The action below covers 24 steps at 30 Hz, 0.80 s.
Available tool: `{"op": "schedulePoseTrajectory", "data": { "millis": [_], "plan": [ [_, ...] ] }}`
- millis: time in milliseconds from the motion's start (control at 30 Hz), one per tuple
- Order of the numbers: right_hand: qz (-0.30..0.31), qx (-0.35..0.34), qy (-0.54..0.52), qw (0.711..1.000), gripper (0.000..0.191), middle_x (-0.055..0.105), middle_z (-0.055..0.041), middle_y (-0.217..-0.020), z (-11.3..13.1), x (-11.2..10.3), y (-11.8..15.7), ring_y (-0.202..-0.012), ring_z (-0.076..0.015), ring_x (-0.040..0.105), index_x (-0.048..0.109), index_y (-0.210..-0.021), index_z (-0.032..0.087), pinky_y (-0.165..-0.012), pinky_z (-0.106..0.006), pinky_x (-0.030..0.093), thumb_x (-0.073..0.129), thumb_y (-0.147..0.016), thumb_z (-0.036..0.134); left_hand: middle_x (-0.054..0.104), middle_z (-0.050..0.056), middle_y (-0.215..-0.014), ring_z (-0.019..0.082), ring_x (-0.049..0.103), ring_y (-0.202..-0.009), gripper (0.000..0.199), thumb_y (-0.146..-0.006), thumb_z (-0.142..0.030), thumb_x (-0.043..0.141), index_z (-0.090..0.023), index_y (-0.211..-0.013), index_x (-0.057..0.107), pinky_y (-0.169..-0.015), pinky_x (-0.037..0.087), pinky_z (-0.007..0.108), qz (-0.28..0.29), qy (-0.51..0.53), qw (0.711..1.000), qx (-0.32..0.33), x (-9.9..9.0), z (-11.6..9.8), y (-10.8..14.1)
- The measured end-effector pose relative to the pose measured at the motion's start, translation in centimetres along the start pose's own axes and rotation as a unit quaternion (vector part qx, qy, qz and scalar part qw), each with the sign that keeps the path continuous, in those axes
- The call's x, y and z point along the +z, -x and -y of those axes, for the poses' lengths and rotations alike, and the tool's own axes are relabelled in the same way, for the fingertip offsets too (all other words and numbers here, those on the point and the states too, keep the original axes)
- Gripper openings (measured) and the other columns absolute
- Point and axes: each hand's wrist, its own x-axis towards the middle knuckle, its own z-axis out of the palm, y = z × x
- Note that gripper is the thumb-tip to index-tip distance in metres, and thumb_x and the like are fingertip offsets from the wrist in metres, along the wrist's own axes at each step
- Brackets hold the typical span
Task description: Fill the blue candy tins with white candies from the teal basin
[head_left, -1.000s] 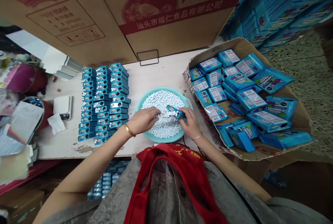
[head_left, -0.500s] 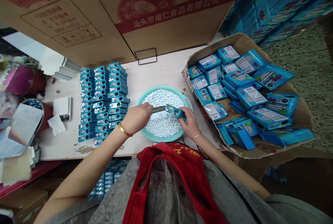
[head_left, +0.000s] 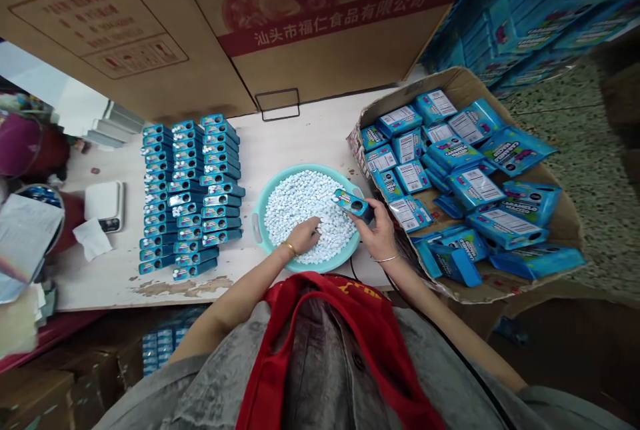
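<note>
My left hand [head_left: 304, 237] is closed and dips into the small white candies [head_left: 305, 193] that fill a turquoise basin [head_left: 256, 227]. The metal scoop it gripped half a second ago is hidden, apparently down among the candies. My right hand [head_left: 376, 230] holds a small blue candy box [head_left: 353, 203] over the basin's right side, tilted, with a round dark hole facing up. A few white pieces show at the box's left end. To the left stand rows of similar blue boxes [head_left: 220, 183], some with white pieces at their ends.
An open carton [head_left: 575, 237] of larger blue packs [head_left: 480, 187] stands on the right. Tall cardboard boxes [head_left: 320, 63] wall off the back, with a wire loop [head_left: 277, 105] before them. Leftward are a small white scale [head_left: 104, 203] and a paper scrap [head_left: 93, 238].
My left hand has drawn back from the box's end and gone down into the candies, taking the scoop out of sight. My right hand has shifted slightly right with the box.
</note>
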Motion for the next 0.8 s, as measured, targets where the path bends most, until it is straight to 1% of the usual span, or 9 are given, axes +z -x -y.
{"op": "schedulePoseTrajectory", "data": {
  "millis": [100,200,333,400,467,567,667,733,800],
  "plan": [
    [0.001,0.001,-0.001,1.000,0.035,0.063,-0.0078,-0.107,-0.3,0.0,0.1,-0.098,-0.0230,0.060,0.053,-0.114,0.021,-0.089,-0.040,0.050,0.064,-0.084,0.036,0.062,0.011,-0.115,0.022,0.060,-0.105,0.031,-0.087,-0.017,0.047,-0.015,-0.118,0.053,-0.094,0.047,0.035,-0.016,0.032,0.999,0.038,-1.9,0.9,1.7],
    [0.010,-0.009,-0.003,1.000,0.034,0.063,-0.0078,-0.107,-0.5,0.2,0.2,-0.099,-0.0234,0.060,0.053,-0.115,0.022,-0.088,-0.040,0.050,0.062,-0.084,0.034,0.062,0.011,-0.115,0.021,0.060,-0.104,0.030,-0.091,-0.023,0.047,-0.017,-0.119,0.052,-0.091,0.047,0.034,-0.034,0.043,0.995,0.082,-4.8,1.4,4.2],
    [0.033,-0.048,0.001,0.998,0.032,0.062,-0.0102,-0.110,-0.4,1.0,0.2,-0.105,-0.0254,0.059,0.053,-0.116,0.021,-0.092,-0.044,0.049,0.055,-0.084,0.023,0.062,0.011,-0.109,0.020,0.060,-0.099,0.028,-0.096,-0.030,0.044,-0.015,-0.118,0.051,-0.088,0.048,0.034,-0.061,0.010,0.991,0.122,-9.3,0.1,6.4],
    [0.051,-0.069,0.005,0.996,0.034,0.061,-0.0106,-0.111,-0.2,1.5,0.2,-0.108,-0.0263,0.058,0.054,-0.116,0.022,-0.096,-0.046,0.048,0.051,-0.083,0.017,0.062,0.011,-0.106,0.020,0.060,-0.097,0.027,-0.096,-0.030,0.043,-0.014,-0.117,0.051,-0.087,0.048,0.033,-0.063,-0.024,0.989,0.130,-11.3,-1.2,6.8],
    [0.066,-0.084,0.005,0.994,0.038,0.061,-0.0104,-0.113,0.1,2.0,0.3,-0.110,-0.0268,0.057,0.054,-0.118,0.023,-0.099,-0.049,0.047,0.049,-0.082,0.014,0.062,0.010,-0.104,0.020,0.060,-0.096,0.024,-0.096,-0.028,0.043,-0.015,-0.114,0.053,-0.086,0.049,0.033,-0.051,-0.074,0.988,0.123,-13.1,-2.9,6.8],
    [0.080,-0.111,0.002,0.991,0.040,0.060,-0.0106,-0.116,0.5,2.6,0.6,-0.113,-0.0276,0.055,0.053,-0.120,0.023,-0.102,-0.052,0.045,0.048,-0.082,0.012,0.062,0.011,-0.102,0.023,0.062,-0.093,0.021,-0.096,-0.023,0.039,-0.014,-0.107,0.055,-0.080,0.050,0.035,-0.002,-0.183,0.980,0.083,-15.0,-5.9,6.6],
    [0.090,-0.125,-0.008,0.988,0.040,0.061,-0.0110,-0.116,0.7,3.2,0.9,-0.113,-0.0278,0.055,0.053,-0.122,0.023,-0.106,-0.054,0.041,0.048,-0.083,0.013,0.062,0.013,-0.101,0.023,0.064,-0.084,0.025,-0.095,-0.013,0.035,-0.011,-0.110,0.055,-0.068,0.050,0.034,0.033,-0.289,0.956,0.037,-15.8,-9.2,6.6],
    [0.093,-0.118,-0.020,0.988,0.040,0.061,-0.0104,-0.116,0.7,3.5,1.2,-0.114,-0.0276,0.055,0.053,-0.122,0.024,-0.108,-0.055,0.040,0.049,-0.084,0.013,0.061,0.013,-0.103,0.022,0.066,-0.081,0.031,-0.094,-0.008,0.032,-0.012,-0.118,0.052,-0.063,0.049,0.031,0.028,-0.333,0.942,0.028,-16.0,-11.0,6.6],
    [0.091,-0.110,-0.029,0.989,0.040,0.061,-0.0097,-0.116,0.7,3.9,1.5,-0.114,-0.0271,0.056,0.052,-0.122,0.024,-0.107,-0.054,0.041,0.050,-0.084,0.014,0.061,0.013,-0.105,0.021,0.066,-0.080,0.035,-0.094,-0.006,0.032,-0.013,-0.123,0.050,-0.061,0.048,0.029,0.022,-0.358,0.933,0.033,-16.0,-12.3,6.9]
  ]
}}
